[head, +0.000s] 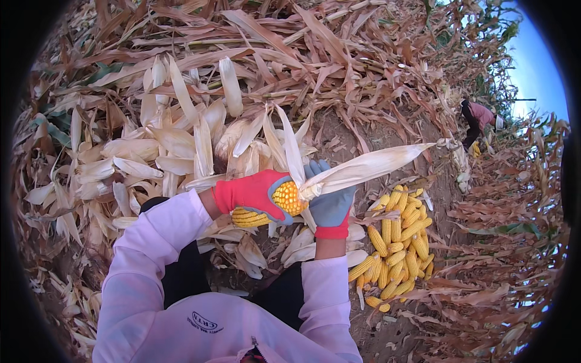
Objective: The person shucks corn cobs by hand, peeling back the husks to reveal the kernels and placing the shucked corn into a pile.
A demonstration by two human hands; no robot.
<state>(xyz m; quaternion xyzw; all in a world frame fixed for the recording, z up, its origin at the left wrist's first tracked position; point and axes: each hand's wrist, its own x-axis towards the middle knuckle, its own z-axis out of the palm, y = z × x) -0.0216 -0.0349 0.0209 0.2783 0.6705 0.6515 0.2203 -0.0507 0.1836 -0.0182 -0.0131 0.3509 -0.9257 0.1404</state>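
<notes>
My left hand (247,190), in a red and grey coated glove, is closed around a yellow ear of corn (289,198). More yellow kernels (249,218) show below that hand; whether they belong to the same ear I cannot tell. Pale dry husk leaves (372,169) spread from the stalk end (310,190) of the ear, one long leaf pointing right. My right hand (333,204), gloved alike, grips the husk beside the stalk end, its fingers partly hidden behind the leaf. Both hands meet in front of my knees.
Several bare yellow ears (399,245) lie heaped on the soil to the right. Ears in husks and loose husks (154,145) pile up at the left. Dry stalks and leaves (295,50) cover the ground beyond. Another person (479,115) bends down at the far right.
</notes>
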